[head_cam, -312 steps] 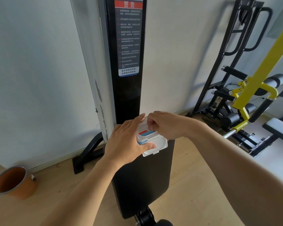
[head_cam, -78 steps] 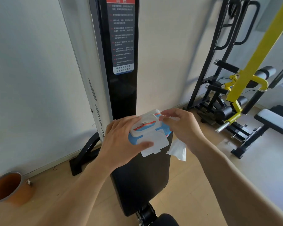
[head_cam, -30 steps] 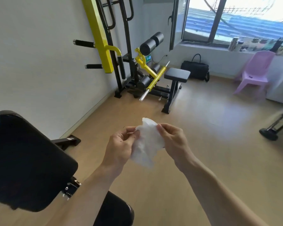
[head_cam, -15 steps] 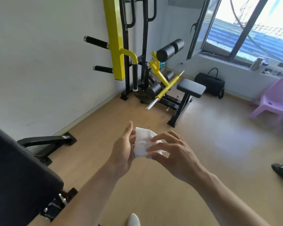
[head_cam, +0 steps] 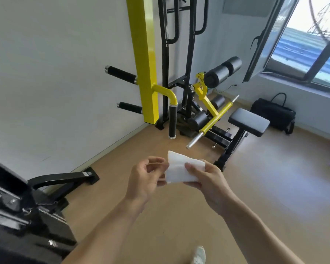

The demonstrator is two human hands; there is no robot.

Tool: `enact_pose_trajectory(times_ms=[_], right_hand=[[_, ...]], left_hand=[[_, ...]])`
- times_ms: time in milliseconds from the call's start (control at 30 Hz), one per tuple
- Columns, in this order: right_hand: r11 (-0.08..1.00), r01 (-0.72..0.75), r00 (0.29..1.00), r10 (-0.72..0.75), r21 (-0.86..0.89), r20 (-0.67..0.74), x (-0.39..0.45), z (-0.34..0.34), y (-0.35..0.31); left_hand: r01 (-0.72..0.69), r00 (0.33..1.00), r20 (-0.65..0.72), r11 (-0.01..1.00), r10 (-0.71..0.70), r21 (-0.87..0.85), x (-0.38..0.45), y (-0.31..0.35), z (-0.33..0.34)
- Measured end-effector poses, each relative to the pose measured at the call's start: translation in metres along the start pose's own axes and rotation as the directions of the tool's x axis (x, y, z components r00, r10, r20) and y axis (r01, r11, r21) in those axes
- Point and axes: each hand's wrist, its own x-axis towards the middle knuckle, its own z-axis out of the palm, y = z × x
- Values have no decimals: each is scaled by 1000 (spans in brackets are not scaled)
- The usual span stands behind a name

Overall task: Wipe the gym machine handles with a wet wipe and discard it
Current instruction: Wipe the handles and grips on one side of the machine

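Where half a second before the wipe (head_cam: 181, 171) sat bunched between both palms, it was now spread flat, right hand (head_cam: 208, 180) pinching its right edge, left hand (head_cam: 145, 180) loosely curled at its left edge. Handles (head_cam: 122, 75) ahead, well apart, unwiped; approach judged next.
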Motion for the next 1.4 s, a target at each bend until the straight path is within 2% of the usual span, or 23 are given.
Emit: enact_pose_trajectory(times_ms=[133, 233, 367, 467, 567, 633, 667, 733, 800, 900, 1100, 1267, 1333, 1400], right_hand=[[992, 119, 944, -123, -34, -305, 67, -2, -27], [991, 131, 916, -127, -15, -380, 115, -4, -49], [991, 133, 942, -137, -32, -307, 161, 10, -70], [972, 199, 975, -209, -123, -78, 180, 24, -74], [947, 312, 947, -302, -79, 111, 189, 26, -52], [931, 364, 926, -359, -20, 112, 196, 23, -40], [922, 382, 923, -376, -58, 84, 203, 23, -37], [885, 400, 914, -404, -240, 34, 212, 27, -39], [816, 417, 900, -432, -401, 58, 220, 32, -42], [736, 426, 884, -462, -527, 69, 227, 37, -39], [730, 286, 940, -340, -621, 32, 234, 38, -11], [663, 444, 840, -542, -603, 21, 230, 42, -41], [662, 425, 863, -503, -618, 55, 232, 40, -37], [682, 342, 917, -394, -646, 69, 234, 37, -23]], left_hand=[[-102, 993, -51, 994, 104, 46, 57, 26, 12], [-161, 982, -82, 978, 173, 134, 101, 44, 27], [-199, 971, -94, 958, 222, 208, 150, 71, 52], [-219, 959, -109, 927, 263, 305, 178, 83, 65], [-209, 956, -112, 900, 269, 382, 197, 84, 66], [-217, 959, -90, 900, 269, 379, 207, 82, 63], [-219, 961, -76, 897, 267, 384, 210, 82, 61], [-216, 966, -41, 885, 255, 412, 214, 82, 59], [-212, 969, -25, 884, 244, 416, 216, 84, 57], [-221, 970, 3, 873, 244, 434, 222, 84, 53], [-264, 953, 12, 813, 301, 519, 224, 84, 55], [-285, 947, 31, 791, 320, 541, 224, 87, 53], [-286, 946, 32, 787, 322, 547, 223, 88, 52], [-281, 945, 13, 790, 328, 545, 224, 88, 52]])
